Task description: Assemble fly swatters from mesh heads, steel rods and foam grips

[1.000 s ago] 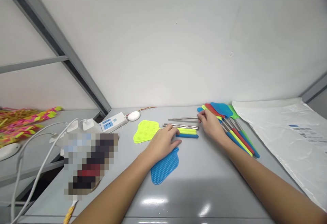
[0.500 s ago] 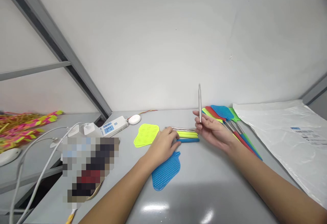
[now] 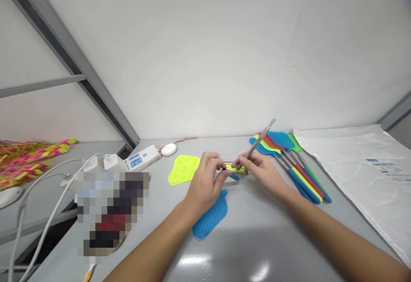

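Note:
My left hand (image 3: 208,179) pinches a blue handle (image 3: 234,177), a tube tilted just above the table. In my right hand (image 3: 258,168) is a metal rod (image 3: 257,142), slanting up and to the right, its lower end near the blue handle. Behind my fingers lie a yellow handle (image 3: 233,167) and thin metal rods (image 3: 228,161), partly hidden. A blue perforated fly swatter head (image 3: 210,218) lies in front of my left wrist. Left of that hand rests a yellow swatter head (image 3: 183,169).
Several fly swatters (image 3: 303,172) with coloured handles are piled at the right, beside a white plastic bag (image 3: 356,175). A power strip (image 3: 143,158) and a round white device (image 3: 168,149) sit at the back left. White cables (image 3: 48,217) hang at the left edge.
My left hand has lifted the blue handle off the table. My right hand has moved left and down, and the metal rod has gone from upright to slanted.

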Tool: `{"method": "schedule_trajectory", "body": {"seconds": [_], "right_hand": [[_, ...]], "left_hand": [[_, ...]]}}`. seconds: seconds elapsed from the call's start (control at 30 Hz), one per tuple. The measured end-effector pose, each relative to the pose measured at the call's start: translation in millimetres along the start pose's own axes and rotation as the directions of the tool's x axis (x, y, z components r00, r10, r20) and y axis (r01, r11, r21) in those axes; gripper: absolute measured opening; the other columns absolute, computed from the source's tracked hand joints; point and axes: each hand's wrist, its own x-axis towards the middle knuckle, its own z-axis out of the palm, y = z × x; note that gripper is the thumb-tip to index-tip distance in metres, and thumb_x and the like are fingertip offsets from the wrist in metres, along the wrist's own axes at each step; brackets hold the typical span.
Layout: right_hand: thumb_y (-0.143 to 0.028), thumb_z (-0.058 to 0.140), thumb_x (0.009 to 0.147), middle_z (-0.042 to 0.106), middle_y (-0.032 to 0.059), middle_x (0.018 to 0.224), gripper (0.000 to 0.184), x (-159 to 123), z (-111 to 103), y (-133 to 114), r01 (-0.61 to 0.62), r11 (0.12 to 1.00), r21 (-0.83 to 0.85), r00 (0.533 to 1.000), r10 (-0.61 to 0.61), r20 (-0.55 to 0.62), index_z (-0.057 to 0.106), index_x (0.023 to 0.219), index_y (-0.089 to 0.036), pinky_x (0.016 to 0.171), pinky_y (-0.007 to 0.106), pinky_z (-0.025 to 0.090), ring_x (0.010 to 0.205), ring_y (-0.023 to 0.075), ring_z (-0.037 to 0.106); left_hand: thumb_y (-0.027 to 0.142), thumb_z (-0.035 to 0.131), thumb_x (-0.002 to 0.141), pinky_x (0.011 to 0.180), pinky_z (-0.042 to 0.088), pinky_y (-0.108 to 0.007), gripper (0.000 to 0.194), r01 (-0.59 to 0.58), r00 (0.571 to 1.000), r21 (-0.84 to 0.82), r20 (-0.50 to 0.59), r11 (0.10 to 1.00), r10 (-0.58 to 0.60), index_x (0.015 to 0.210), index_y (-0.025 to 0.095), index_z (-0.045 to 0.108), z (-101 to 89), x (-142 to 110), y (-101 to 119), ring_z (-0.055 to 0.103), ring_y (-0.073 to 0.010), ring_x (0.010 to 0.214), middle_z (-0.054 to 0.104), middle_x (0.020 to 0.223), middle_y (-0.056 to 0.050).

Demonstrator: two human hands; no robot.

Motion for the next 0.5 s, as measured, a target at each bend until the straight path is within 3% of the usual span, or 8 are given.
{"method": "schedule_trajectory", "body": {"seconds": [0.13, 0.27, 0.37, 0.5], "right_hand": [[-0.045, 0.048, 0.092, 0.06, 0.0009, 0.076, 0.032, -5, 6, -1, 0.122, 0.979, -0.164, 0.992, -0.125, -0.013, 0.061, 0.078, -0.019, 0.072, 0.027, 0.043, 0.075, 0.0148, 0.056], [-0.043, 0.045, 0.094, 0.059, 0.0002, 0.073, 0.032, -12, 13, -8, 0.168, 0.971, -0.171, 0.985, -0.17, 0.002, 0.058, 0.077, -0.019, 0.068, 0.026, 0.043, 0.071, 0.0138, 0.055], [-0.04, 0.044, 0.095, 0.061, 0.0002, 0.074, 0.031, -15, 16, -13, 0.193, 0.968, -0.159, 0.981, -0.193, 0.018, 0.058, 0.077, -0.019, 0.067, 0.025, 0.044, 0.071, 0.0135, 0.056], [-0.038, 0.045, 0.095, 0.063, 0.0007, 0.077, 0.027, -17, 17, -15, 0.226, 0.963, -0.147, 0.973, -0.231, -0.013, 0.059, 0.082, -0.019, 0.07, 0.025, 0.045, 0.074, 0.0135, 0.059]], "left_hand": [[0.03, 0.052, 0.093, 0.075, 0.044, -0.03, 0.01, 0.016, 0.992, -0.011, 0.126, 1.0, -0.014, 0.093, 0.02, 0.049, 6.6, -2, 1, 0.053, -0.016, 0.086, 0.055, 0.094, -0.004], [0.038, 0.053, 0.092, 0.07, 0.043, -0.029, 0.017, 0.069, 0.963, 0.034, 0.257, 0.997, -0.076, 0.094, 0.021, 0.052, 16.3, -6, 1, 0.055, -0.0157, 0.077, 0.059, 0.086, -0.001], [0.039, 0.055, 0.09, 0.071, 0.043, -0.029, 0.019, 0.025, 0.967, 0.037, 0.251, 0.999, -0.034, 0.095, 0.021, 0.054, 19.8, -6, 1, 0.057, -0.0165, 0.077, 0.062, 0.086, -0.001], [0.039, 0.055, 0.09, 0.075, 0.044, -0.03, 0.018, -0.02, 0.987, 0.017, 0.158, 1.0, 0.017, 0.093, 0.021, 0.056, 18.6, -5, 1, 0.059, -0.017, 0.081, 0.064, 0.086, -0.002]]}}
